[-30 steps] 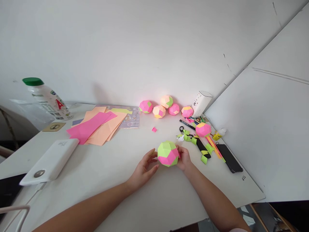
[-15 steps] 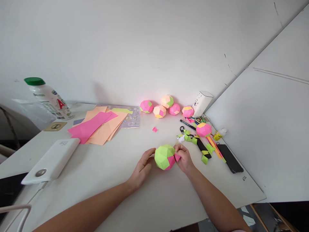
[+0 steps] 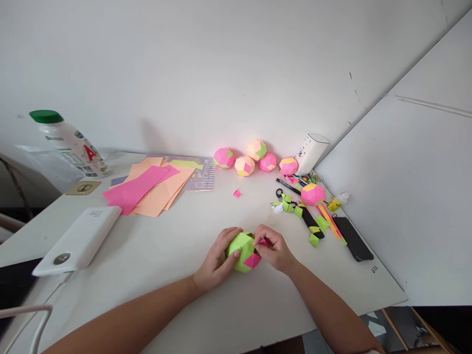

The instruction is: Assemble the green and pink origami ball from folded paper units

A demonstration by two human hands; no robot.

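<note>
A green and pink faceted paper ball [image 3: 241,246] is between my hands over the front middle of the table. My left hand [image 3: 219,258] wraps round its left side, thumb on the near face and fingers over the top. At the ball's right side my right hand [image 3: 272,247] pinches a pink piece of the paper, thumb and forefinger at a gap in the surface. A dark opening shows at the top right of the ball. One small pink folded paper piece [image 3: 237,193] lies on the table beyond the ball.
Finished-looking paper balls [image 3: 244,166] stand along the wall, another paper ball [image 3: 313,194] at right. Green folded pieces [image 3: 287,206], a cutter [image 3: 311,222], a glue bottle [image 3: 337,201] and a phone [image 3: 353,238] lie rightward. Leftward are paper sheets [image 3: 151,191], a power bank [image 3: 79,241] and a bottle [image 3: 72,145].
The ball has turned and come slightly nearer and left. My left hand has closed further round it, and my right hand has shifted to its upper right side.
</note>
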